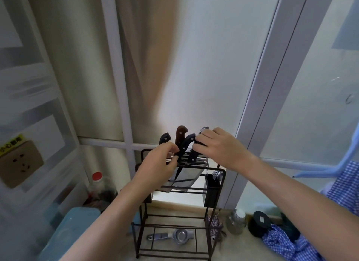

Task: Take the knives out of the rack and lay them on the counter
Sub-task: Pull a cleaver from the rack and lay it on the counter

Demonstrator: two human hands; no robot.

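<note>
Both hands are at the rack (217, 185), left hand (157, 163) pinching a black knife (185, 147), right hand (217, 146) clamped on another handle; next, lift straight up.

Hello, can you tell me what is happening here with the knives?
A person is reaching with both hands into a dark metal knife rack on the counter. The left hand pinches near a black-handled knife; the right hand closes on another handle. Several knives, including a brown-handled one, stand in the rack; none visibly lies on the counter yet.
</note>
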